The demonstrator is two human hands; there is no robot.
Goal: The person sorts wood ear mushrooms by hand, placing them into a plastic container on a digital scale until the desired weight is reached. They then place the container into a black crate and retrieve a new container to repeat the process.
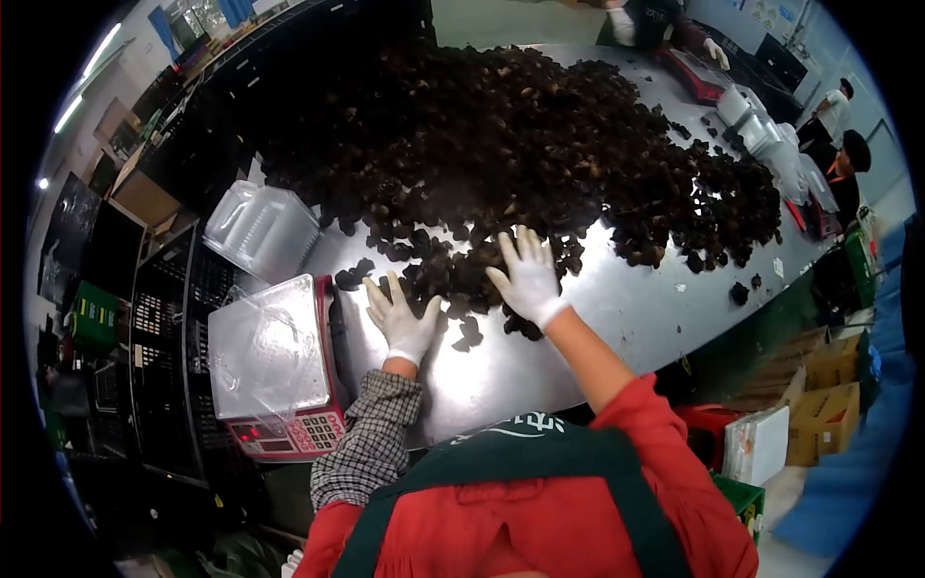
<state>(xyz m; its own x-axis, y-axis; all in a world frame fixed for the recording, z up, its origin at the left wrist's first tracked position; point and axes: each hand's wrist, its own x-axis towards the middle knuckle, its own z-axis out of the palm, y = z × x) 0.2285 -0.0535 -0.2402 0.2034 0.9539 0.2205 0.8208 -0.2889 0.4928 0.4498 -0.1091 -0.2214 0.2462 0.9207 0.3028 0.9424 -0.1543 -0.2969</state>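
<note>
Dark brown clumps, which look like wood-ear fungus, form a large heap (501,135) on the shiny metal table (597,356). My left hand (401,320), in a white glove, has its fingers spread at the heap's near left edge, beside some loose pieces. To its right, my right hand (529,277), gloved too, lies with spread fingers against the near edge of the heap. Neither hand is closed round a piece. Between them lie several dark pieces, and one small piece (468,333) sits apart on the metal.
A red scale (270,352) with a plastic-covered pan stands left of my left hand. Behind it are stacked clear trays (261,229). Across the table are another scale (696,77), more trays (752,120) and a co-worker (650,19). Boxes (822,424) stand at right.
</note>
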